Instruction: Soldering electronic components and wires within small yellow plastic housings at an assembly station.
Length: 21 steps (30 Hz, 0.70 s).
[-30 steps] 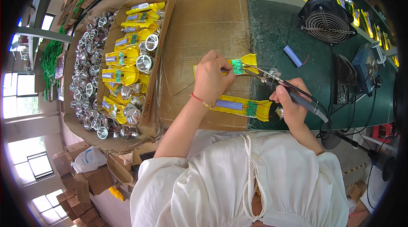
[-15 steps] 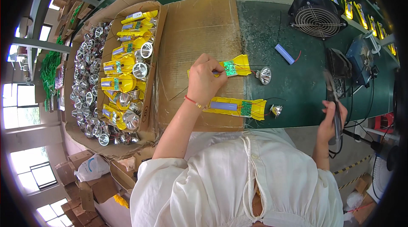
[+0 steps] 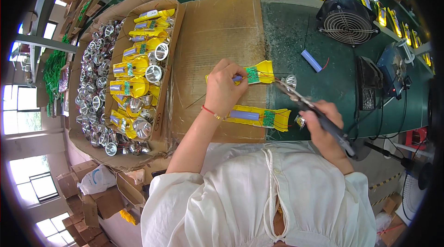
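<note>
My left hand [image 3: 225,83] is closed in a pinch over the yellow flashlight shell [image 3: 266,72]. What its fingertips grip is hidden. Beside them shows a bit of blue battery, then a green circuit board [image 3: 252,75]. A thin dark wire sticks out from under this hand toward the lower left. My right hand [image 3: 323,124] grips a dark soldering gun [image 3: 329,126] with a metal front, its tip near the shell's right end and the silver reflector [image 3: 291,81]. Nearer me lies a second yellow shell [image 3: 282,120] with battery and board; its reflector [image 3: 300,121] is partly behind the right hand.
At left, a cardboard box [image 3: 162,101] holds several yellow shells and many loose reflectors. A loose blue battery [image 3: 311,60] lies on the green table [image 3: 296,25]. Farther right stand a black fan [image 3: 349,22] and a blue station [image 3: 392,69] with cables. Lit flashlights line the far edge.
My right hand has brought the soldering gun leftward from the table's right side, its tip now by the upper shell. My left hand keeps its place and pinch.
</note>
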Tool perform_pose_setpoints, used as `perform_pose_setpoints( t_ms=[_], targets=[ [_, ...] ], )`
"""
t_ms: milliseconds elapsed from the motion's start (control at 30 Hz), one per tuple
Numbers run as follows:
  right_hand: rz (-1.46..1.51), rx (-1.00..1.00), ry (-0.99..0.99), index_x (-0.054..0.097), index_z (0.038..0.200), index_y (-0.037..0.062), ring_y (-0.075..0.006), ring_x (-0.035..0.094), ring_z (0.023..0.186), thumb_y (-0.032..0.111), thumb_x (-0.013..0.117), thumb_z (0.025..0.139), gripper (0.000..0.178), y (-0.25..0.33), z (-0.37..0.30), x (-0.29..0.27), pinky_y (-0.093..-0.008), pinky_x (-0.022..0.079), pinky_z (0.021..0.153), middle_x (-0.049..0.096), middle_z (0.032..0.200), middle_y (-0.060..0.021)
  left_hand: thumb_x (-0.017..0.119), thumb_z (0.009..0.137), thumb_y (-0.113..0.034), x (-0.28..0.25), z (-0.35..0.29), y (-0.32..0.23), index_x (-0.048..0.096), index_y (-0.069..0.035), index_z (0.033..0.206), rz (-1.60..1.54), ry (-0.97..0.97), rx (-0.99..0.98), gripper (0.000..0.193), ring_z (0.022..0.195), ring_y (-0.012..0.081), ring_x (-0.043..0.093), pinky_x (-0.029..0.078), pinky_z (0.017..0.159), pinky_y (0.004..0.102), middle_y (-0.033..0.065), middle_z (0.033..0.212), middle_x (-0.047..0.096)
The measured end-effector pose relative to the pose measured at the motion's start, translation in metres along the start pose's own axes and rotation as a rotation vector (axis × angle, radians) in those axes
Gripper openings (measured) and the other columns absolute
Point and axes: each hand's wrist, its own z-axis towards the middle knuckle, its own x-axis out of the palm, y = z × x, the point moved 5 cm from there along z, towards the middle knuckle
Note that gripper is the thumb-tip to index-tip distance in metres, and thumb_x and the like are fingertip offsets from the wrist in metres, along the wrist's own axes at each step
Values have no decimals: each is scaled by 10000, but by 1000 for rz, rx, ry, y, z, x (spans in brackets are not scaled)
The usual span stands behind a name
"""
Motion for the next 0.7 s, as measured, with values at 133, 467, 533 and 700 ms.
perform_pose_setpoints(
  t_ms=[133,467,533,700],
  targets=[
    [40,-40,34,546,843,-8,-85,521,491,51,625,769,124,-6,14,26,-210,384,445,572,619,-59,659,637,-2,-5,-2,-9,589,-24,740,-89,-41,50,126,677,221,568,472,588,298,91,741,538],
    [-31,75,76,488,829,-20,-132,582,589,66,575,807,125,-19,18,34,-239,459,550,607,669,-110,646,755,-141,-61,-69,30,640,7,757,192,-97,-269,149,500,182,529,388,458,285,108,612,549],
    [-25,83,75,488,831,-20,-130,585,589,66,574,808,124,-19,19,35,-236,461,549,607,668,-109,639,765,-151,-62,-71,32,647,0,776,197,-132,-300,152,502,182,530,394,466,285,110,616,553],
    [-23,82,68,491,835,-21,-127,596,591,63,576,807,123,-20,18,36,-229,461,538,604,663,-107,626,784,-166,-65,-68,31,656,-12,821,180,-204,-314,162,512,183,535,409,487,282,115,625,562]
  ],
)
